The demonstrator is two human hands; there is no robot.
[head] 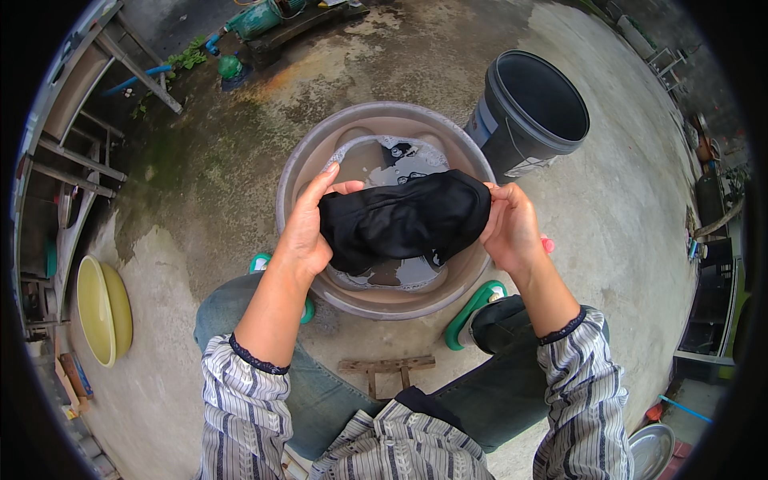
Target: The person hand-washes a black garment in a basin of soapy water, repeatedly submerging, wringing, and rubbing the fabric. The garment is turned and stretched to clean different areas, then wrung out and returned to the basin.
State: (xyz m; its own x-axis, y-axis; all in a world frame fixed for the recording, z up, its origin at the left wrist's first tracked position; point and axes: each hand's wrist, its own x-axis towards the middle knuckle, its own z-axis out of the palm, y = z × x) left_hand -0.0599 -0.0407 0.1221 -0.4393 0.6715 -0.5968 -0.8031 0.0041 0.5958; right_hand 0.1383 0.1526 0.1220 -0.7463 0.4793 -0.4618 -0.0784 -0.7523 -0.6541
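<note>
A wet black cloth item (408,216), its exact kind unclear, is stretched between my two hands above a round plastic basin (384,309). My left hand (309,228) grips its left end, with the thumb and a finger pointing up. At the right end, my right hand (510,222) pinches the cloth between thumb and fingers. Cloudy water with suds (414,168) fills the lower part of the basin, and some dark fabric (396,153) shows at its surface near the far side. The cloth hides the middle of the water.
Beyond the basin at the right, a tall black bucket (510,138) stands on wet concrete. A yellow basin (105,312) rests tilted at the left. A small wooden stool (387,365) is between my legs. My green slippers (474,315) flank the near side of the basin. A green pump (255,21) lies at the back.
</note>
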